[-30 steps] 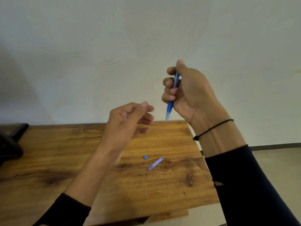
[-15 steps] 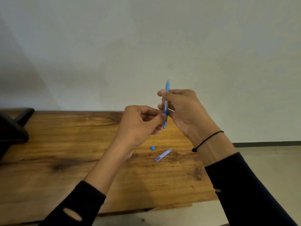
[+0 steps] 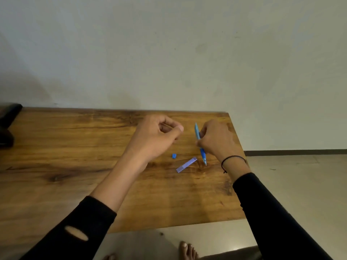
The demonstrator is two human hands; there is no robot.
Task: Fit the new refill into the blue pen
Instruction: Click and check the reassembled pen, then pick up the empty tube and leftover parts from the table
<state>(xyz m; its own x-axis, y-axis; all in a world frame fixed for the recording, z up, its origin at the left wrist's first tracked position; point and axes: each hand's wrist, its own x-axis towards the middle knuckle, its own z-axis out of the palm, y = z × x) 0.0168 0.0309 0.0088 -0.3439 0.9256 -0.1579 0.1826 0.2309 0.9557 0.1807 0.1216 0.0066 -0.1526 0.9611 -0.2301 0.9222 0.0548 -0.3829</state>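
My right hand [image 3: 216,139] grips the blue pen [image 3: 199,141] around its middle, tip pointing down and hovering just above the wooden table [image 3: 75,166]. My left hand [image 3: 157,136] is curled loosely to the left of the pen, apart from it, thumb against the forefinger; I cannot tell whether anything thin is pinched there. A pale purple refill case [image 3: 186,164] lies flat on the table below and between the hands. A small blue cap piece [image 3: 174,156] lies just left of it.
A dark object [image 3: 7,126] sits at the table's far left edge. The wall runs directly behind the table. The table's right edge [image 3: 238,147] is close beside my right wrist, with tiled floor beyond it.
Both hands have dropped from in front of the wall to just above the table. My left hand let go of the pen and moved left. The pen's tip now nears the tabletop.
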